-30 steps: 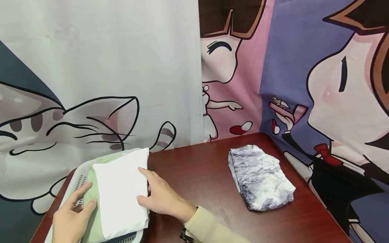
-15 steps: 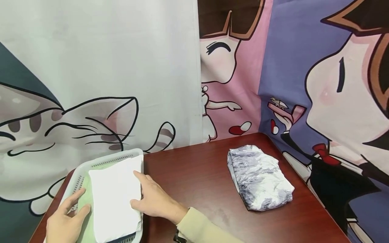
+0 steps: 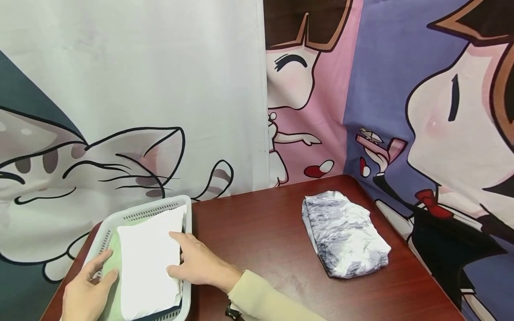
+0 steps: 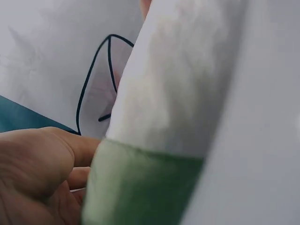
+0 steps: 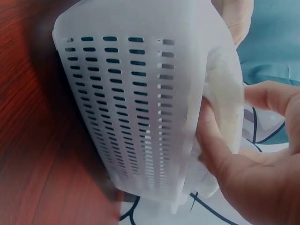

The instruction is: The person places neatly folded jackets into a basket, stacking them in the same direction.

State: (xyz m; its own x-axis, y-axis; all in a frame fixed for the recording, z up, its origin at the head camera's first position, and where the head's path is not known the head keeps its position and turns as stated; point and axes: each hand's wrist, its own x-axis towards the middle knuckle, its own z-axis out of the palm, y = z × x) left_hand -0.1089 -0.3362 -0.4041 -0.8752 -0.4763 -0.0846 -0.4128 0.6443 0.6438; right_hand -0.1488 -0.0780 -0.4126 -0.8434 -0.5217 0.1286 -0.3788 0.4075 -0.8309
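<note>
A white perforated basket (image 3: 184,201) stands at the left of the table in the head view. A folded white cloth (image 3: 148,263) lies inside it, over a light green folded cloth (image 3: 114,243). My right hand (image 3: 201,261) pinches the right edge of the white cloth, thumb and forefinger on top. In the right wrist view its other fingers (image 5: 213,140) reach between the cloth and the basket wall. My left hand (image 3: 86,287) is at the basket's left side, thumb and forefinger spread apart near the green cloth. Its remaining fingers are partly hidden.
On the right side of the reddish-brown table (image 3: 249,232) lies a folded grey-and-white patterned cloth (image 3: 347,236). A cartoon-printed curtain (image 3: 225,89) hangs right behind the table and along its right side.
My right hand has moved left and slightly down with the white cloth, which now sits inside the basket and shows more of its back rim. My left hand has shifted slightly left.
</note>
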